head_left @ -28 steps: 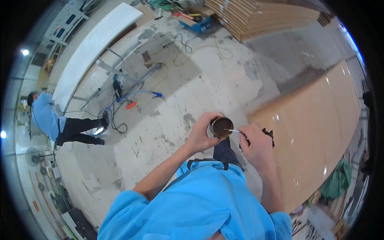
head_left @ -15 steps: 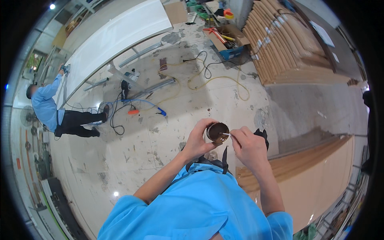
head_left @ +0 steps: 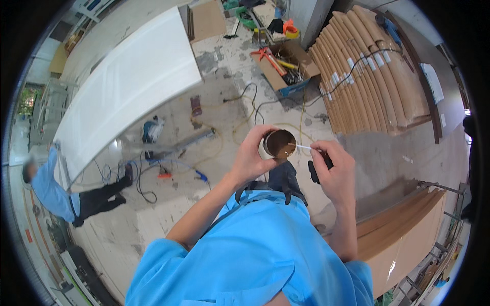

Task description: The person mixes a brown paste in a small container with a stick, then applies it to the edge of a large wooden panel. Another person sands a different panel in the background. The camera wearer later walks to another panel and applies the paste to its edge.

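Observation:
A small round open container [head_left: 273, 153] with brown liquid in it is tilted so that its mouth faces up toward me. My left hand [head_left: 250, 160] wraps round its left side, fingers behind and thumb along the near edge. Between the fingertips of my right hand [head_left: 335, 171] is a thin white stick [head_left: 303, 147]. Its far end reaches over the rim into the container's mouth; whether the tip touches the liquid I cannot tell. Both hands are held in front of my waist, above the floor.
Left, a co-worker [head_left: 53, 178] in blue stands at a long white panel [head_left: 132, 76]. Cables, hoses and a power tool [head_left: 153, 130] lie on the floor below it. Ahead is a box of tools [head_left: 288, 69]. Wrapped brown boards [head_left: 367, 76] stand right; more boards [head_left: 403, 229] lie nearby.
The whole view has shifted, and one of my legs now shows beneath the container. Both hands sit higher in the picture. My right hand is farther from the container, with more of the stick showing.

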Demonstrator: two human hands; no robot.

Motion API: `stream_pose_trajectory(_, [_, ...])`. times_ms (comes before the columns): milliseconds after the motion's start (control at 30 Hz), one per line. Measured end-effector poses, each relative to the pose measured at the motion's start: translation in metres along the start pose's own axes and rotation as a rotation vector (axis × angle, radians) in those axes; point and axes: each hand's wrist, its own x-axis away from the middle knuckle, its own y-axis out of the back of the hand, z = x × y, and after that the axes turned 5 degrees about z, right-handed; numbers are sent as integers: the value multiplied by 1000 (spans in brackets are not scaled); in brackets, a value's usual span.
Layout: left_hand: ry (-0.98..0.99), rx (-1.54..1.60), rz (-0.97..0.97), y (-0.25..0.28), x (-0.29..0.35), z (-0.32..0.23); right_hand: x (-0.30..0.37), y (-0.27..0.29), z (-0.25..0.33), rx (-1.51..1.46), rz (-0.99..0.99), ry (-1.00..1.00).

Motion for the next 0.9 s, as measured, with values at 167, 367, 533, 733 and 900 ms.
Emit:
stream_pose_trajectory(167, [147, 219, 24, 23, -117, 35, -107, -4, -31, -153, -103, -94])
stream_pose_trajectory(367, [172, 289, 19, 55, -244, 72, -247, -4, -66, -203, -120, -133])
stream_pose_trajectory(533, [229, 328, -6, 104, -328, 96, -364, 0, -67, -150, -66, -99])
stream_pose_trajectory(733, [200, 241, -150, 174, -415, 143, -496, -42, -71, -139, 52, -53])
stream_pose_trajectory(900, [202, 162, -247, 242, -477, 203, -608, -113, -82, -286, 211, -87])
